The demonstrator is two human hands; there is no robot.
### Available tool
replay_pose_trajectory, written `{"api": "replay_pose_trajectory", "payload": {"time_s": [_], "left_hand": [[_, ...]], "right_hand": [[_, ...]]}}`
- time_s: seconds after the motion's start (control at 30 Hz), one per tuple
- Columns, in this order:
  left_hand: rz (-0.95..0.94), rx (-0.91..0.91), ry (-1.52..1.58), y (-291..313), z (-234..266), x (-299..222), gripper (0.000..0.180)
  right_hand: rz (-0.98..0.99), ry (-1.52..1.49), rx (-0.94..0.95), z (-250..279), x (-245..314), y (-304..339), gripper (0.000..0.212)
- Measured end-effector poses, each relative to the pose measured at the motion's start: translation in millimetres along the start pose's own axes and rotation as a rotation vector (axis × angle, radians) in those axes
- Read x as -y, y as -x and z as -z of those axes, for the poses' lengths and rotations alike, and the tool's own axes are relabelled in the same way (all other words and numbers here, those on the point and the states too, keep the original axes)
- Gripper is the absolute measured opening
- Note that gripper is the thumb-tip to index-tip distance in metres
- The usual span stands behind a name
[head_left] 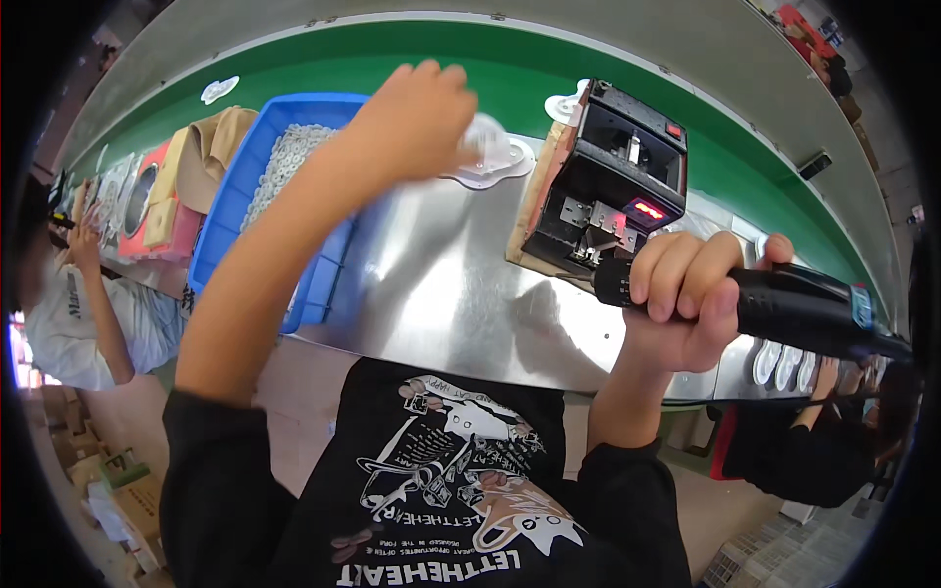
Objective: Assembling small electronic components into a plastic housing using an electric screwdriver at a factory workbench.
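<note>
My right hand (pixel 691 294) is wrapped round a black electric screwdriver (pixel 799 306), held nearly level. The screwdriver's nose points left, right at the front pick-up slot of a black screw feeder (pixel 627 147) with a lit red display. Above the far part of the bench, my left hand (pixel 421 122) is curled and slightly blurred. Its fingertips are turned away, so what they hold, if anything, is hidden. Just right of that hand, close to its thumb side, a white plastic part (pixel 502 162) with a clear domed middle lies on the metal bench (pixel 441 284).
A blue bin (pixel 230 230) full of small white ring-like pieces stands under my left forearm. More white parts lie by the feeder (pixel 564 106) and on the green ledge (pixel 221 89). A cap (pixel 216 147) rests at the left. Co-workers sit at both sides.
</note>
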State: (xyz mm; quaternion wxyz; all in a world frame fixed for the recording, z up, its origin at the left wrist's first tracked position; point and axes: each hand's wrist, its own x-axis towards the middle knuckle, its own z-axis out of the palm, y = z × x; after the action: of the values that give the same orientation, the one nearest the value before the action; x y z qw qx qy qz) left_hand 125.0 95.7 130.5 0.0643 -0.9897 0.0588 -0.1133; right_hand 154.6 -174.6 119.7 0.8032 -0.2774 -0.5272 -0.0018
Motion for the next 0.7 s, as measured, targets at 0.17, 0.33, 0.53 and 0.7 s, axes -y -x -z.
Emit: {"api": "replay_pose_trajectory", "payload": {"time_s": [0.17,0.33,0.53,0.7], "left_hand": [[0.353,0.109,-0.124,-110,-116,49,0.031],[0.203,0.146,0.220,-186,-127,-11,0.049],[0.165,0.160,0.369,-186,-142,-1,0.042],[0.049,0.149,0.242,-114,-73,33,0.033]], "right_hand": [[0.011,0.055,-0.192,15,-16,7,0.045],[0.024,0.168,-0.308,21,-15,7,0.045],[0.002,0.212,-0.373,18,-12,11,0.045],[-0.178,0.211,-0.291,17,0,15,0.050]]}}
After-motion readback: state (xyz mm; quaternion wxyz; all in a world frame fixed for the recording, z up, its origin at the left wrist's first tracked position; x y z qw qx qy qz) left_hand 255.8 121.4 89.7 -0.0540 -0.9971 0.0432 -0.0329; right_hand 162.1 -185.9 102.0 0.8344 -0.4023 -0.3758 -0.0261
